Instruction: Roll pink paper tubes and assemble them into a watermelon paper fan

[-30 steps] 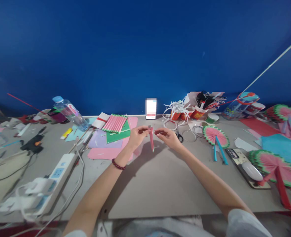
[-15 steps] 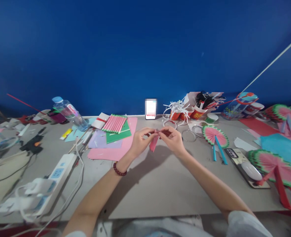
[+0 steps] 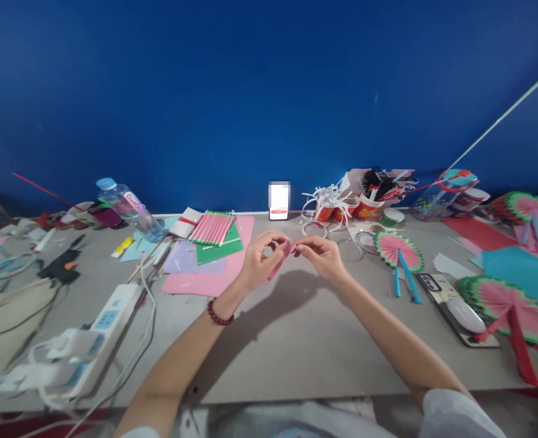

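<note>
Both hands are meeting over the middle of the worktop (image 3: 296,347), and between them the pleated pink paper strip (image 3: 279,260) is hanging in the air, slanting down to the left. The left hand (image 3: 256,267) is curling around its lower part, fingers closed on it. The right hand (image 3: 322,258) is pinching the upper end between thumb and fingertips.

As I read it, the strip is being folded or pinched at that top end. To do it well, the left hand should be squeezing the pleats flat in one tight stack while the right is pressing the crease firmly, edges lined up. A loose grip could let the pleats spring open. A finished paper fan (image 3: 397,249) is lying just to the right, and a pleated pink stack (image 3: 212,228) far left.
</note>
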Tool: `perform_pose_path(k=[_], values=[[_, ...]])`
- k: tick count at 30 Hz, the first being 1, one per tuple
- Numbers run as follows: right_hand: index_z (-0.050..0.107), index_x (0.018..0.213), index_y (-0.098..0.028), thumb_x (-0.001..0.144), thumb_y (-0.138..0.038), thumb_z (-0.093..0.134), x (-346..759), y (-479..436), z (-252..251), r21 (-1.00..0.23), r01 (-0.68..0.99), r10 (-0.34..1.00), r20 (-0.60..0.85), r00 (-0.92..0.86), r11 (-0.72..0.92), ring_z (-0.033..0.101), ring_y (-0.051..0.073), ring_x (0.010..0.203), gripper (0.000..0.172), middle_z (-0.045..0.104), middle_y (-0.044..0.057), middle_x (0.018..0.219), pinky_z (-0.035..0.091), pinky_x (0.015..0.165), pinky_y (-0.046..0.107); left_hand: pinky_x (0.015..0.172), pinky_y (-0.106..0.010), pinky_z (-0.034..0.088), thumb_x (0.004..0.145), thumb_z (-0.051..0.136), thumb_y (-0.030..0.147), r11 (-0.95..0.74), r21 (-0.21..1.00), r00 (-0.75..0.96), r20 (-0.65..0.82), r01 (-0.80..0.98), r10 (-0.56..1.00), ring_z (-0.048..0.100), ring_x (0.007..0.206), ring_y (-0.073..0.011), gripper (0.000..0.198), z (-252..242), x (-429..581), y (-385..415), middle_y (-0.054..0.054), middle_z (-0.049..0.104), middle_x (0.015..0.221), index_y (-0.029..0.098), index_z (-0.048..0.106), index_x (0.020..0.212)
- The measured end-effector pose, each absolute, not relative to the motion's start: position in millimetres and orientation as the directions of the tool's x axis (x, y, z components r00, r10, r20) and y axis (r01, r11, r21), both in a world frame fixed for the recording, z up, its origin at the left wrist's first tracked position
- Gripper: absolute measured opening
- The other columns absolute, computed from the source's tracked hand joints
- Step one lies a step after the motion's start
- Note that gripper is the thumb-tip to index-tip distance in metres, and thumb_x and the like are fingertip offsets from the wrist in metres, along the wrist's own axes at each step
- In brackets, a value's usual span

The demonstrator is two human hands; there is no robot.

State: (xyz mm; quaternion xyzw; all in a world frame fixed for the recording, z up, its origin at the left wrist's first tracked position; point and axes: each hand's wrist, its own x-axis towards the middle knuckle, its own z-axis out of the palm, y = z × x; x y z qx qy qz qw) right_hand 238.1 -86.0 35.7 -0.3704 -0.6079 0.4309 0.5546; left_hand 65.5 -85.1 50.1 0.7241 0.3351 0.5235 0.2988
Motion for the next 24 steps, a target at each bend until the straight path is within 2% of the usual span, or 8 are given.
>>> perform_pose_path(k=[7,11,24], values=[[0.064,0.071,-0.019,0.062,-0.038,0.079,240,-82,32,-0.941,-0.08,0.932,0.337,-0.133,0.329,0.062,0.013,0.064,0.025,0.065,0.001,0.068,0.052,0.065,0.028,0.067,-0.024,0.044,0.086,0.054,0.031,-0.542,0.83,0.318,0.484,0.128,0.816,0.055,0.073,-0.0123,0.017,54,66,-89,-0.005,0.063,0.083,0.016,0.063,0.084],[0.061,0.07,-0.019,0.06,-0.035,0.08,238,-85,31,-0.942,-0.125,0.937,0.325,-0.126,0.31,0.06,0.012,0.062,0.026,0.063,-0.001,0.067,0.051,0.063,0.027,0.07,-0.024,0.043,0.086,0.055,0.029,-0.578,0.806,0.33,0.516,0.123,0.79,0.054,0.073,-0.0124,0.015,56,67,-90,-0.005,0.064,0.08,0.016,0.063,0.083],[0.057,0.072,-0.02,0.063,-0.037,0.077,230,-91,36,-0.943,-0.165,0.954,0.297,-0.036,0.288,0.056,0.011,0.054,0.028,0.061,-0.002,0.062,0.048,0.055,0.026,0.063,-0.023,0.047,0.084,0.058,0.029,-0.623,0.759,0.227,0.583,0.19,0.78,0.061,0.075,-0.0135,0.014,51,71,-94,-0.005,0.067,0.08,0.018,0.067,0.085]])
